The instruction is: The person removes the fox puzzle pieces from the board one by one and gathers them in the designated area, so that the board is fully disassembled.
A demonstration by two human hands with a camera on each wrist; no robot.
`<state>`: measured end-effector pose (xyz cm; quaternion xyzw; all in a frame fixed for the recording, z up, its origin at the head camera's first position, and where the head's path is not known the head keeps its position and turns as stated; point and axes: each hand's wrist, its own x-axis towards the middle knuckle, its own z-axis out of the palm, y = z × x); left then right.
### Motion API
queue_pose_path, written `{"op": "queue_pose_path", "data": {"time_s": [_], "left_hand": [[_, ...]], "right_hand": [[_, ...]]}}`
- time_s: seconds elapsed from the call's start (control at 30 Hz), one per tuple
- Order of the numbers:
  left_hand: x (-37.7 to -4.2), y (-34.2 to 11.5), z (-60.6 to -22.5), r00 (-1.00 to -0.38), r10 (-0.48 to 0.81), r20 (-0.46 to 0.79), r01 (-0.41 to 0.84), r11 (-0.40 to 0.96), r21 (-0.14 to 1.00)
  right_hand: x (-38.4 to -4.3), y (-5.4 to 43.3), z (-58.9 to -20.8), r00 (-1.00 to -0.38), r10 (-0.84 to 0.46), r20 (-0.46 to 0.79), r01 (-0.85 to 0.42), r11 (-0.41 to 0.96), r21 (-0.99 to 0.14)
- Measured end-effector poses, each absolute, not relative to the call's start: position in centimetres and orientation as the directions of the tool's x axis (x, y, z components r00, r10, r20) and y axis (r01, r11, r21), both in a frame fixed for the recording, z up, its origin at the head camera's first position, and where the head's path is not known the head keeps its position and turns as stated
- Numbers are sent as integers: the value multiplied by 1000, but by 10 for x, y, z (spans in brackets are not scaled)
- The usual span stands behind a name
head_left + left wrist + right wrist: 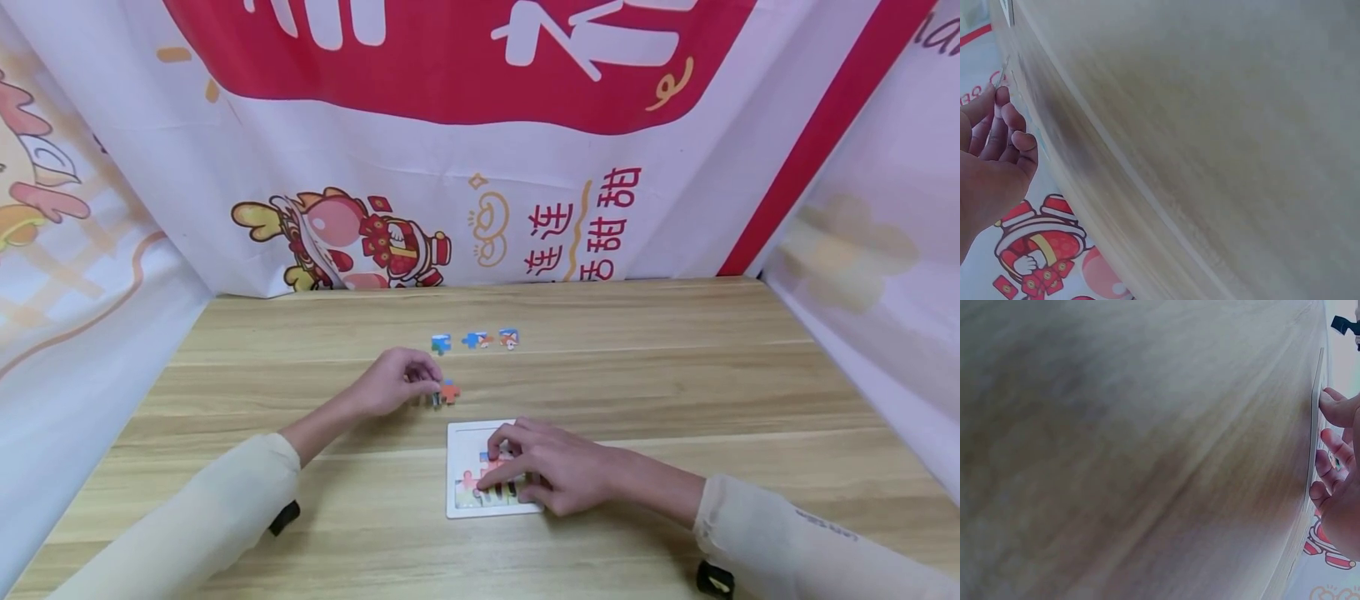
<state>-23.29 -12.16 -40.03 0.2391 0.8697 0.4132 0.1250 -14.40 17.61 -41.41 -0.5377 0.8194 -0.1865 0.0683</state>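
My left hand [397,383] pinches a jigsaw piece [450,392], orange with a bit of blue, between thumb and fingertip just above the table. In the left wrist view the left hand [997,144] has that piece's thin edge at its fingertips. My right hand [562,467] lies over a white puzzle tray [452,467], its spread fingers touching joined pieces [468,492] along the tray's lower part. Part of the tray and its pieces is hidden beneath this hand. From the right wrist, the right hand [1341,456] appears at the tray's edge [1315,425].
Three loose jigsaw pieces lie in a row farther back: a blue-green one [441,343], a blue one with orange [476,340] and a fox-faced one [509,337]. The wooden table [637,358] meets a printed cloth [420,150] at its back edge.
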Motion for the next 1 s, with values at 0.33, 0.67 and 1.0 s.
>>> {"op": "queue_pose_path", "data": {"time_s": [0.33,0.67,1.0], "left_hand": [[-249,-122,-404,-891,453,-27,268,574,774],[-258,-120,-409,-900,436,-12,269,576,772],[-260,-117,-407,-912,409,-43,235,603,762]], "right_hand": [[-144,176,-415,-415,-906,87,-858,358,-370],[-145,176,-415,-410,-908,89,-858,351,-374],[-145,176,-416,-410,-907,96,-861,351,-368]]}}
